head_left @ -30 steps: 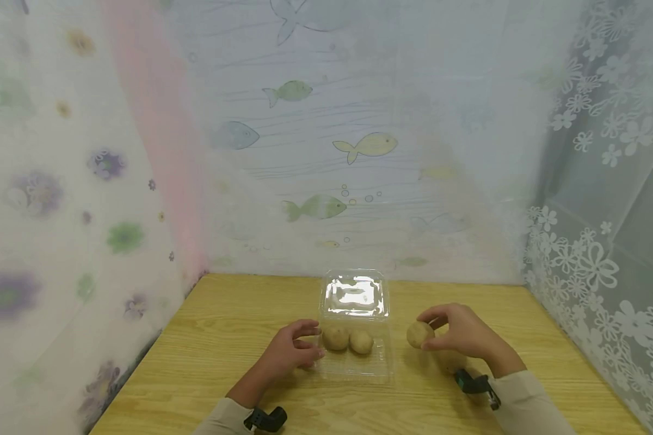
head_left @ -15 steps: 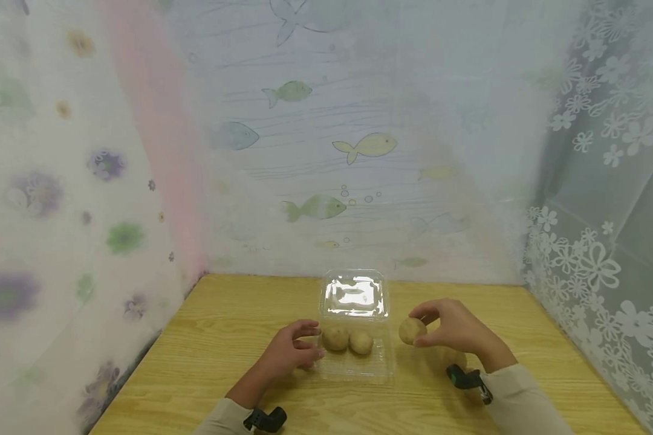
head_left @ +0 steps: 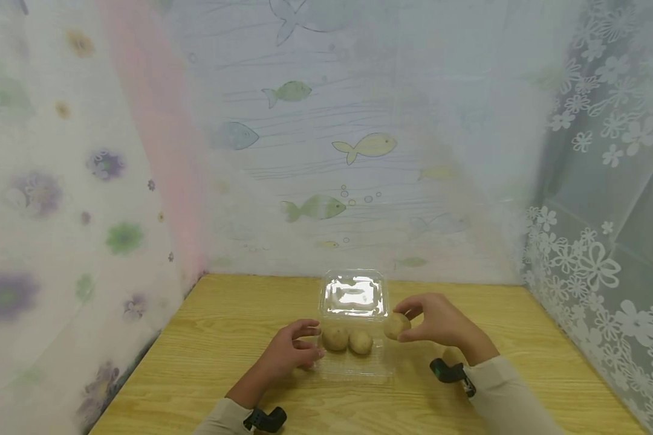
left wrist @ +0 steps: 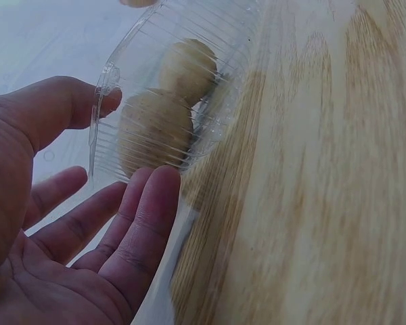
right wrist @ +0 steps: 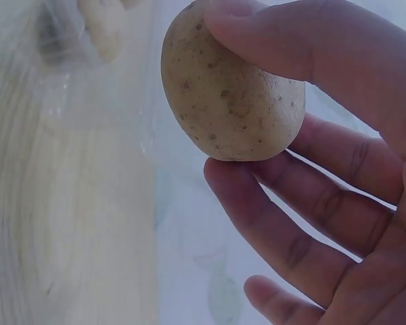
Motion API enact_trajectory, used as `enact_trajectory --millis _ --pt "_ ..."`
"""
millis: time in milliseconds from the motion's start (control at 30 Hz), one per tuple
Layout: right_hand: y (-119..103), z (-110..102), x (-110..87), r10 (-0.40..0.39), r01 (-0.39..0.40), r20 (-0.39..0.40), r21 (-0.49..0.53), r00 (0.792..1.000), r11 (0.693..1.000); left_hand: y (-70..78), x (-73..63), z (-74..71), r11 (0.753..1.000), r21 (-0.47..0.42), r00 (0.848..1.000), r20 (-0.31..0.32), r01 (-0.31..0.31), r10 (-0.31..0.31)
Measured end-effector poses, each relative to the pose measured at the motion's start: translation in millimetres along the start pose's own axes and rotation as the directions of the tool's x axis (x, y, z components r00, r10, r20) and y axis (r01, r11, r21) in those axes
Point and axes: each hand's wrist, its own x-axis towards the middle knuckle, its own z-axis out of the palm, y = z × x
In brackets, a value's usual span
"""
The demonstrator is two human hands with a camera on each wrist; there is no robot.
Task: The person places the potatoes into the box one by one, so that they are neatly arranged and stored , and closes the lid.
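Observation:
A clear plastic clamshell box (head_left: pixel 354 368) sits on the table with its lid (head_left: pixel 354 294) raised at the back. Inside its left part lie two potatoes, a larger one (head_left: pixel 335 339) and a smaller one (head_left: pixel 361 342) side by side. My left hand (head_left: pixel 289 347) touches the box's left side, thumb at the rim and relaxed fingers (left wrist: pixel 152 210) along the wall. Between thumb and fingertips, my right hand (head_left: pixel 441 323) holds a third potato (right wrist: pixel 233 95), raised at the box's right edge and overlapping it in the head view.
Behind the right wrist, a rounded tan thing like another potato (head_left: pixel 455 355) shows partly on the wooden table (head_left: pixel 207 374). A sheet with fish drawings (head_left: pixel 326 151) hangs along the back edge; flowered sheets (head_left: pixel 593 266) stand at both sides.
My right hand has moved left and slightly away from me with the potato, from right of the box to its right edge. The left hand and the box have stayed put.

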Motion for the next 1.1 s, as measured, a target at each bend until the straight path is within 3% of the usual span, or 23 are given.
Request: enact_trajectory --millis 600,1100 --pt "-18.5 18.7 17.3 -0.056 0.055 0.039 0.033 0.998 0.998 -1.1 -0.3 -0.2 1.000 0.023 1.000 0.007 0.005 -0.005" --pt "-31.4 38.4 28.9 -0.120 0.114 0.080 0.074 0.990 0.991 -2.2 -2.9 -11.3 0.999 0.046 0.993 0.122 -0.012 0.007"
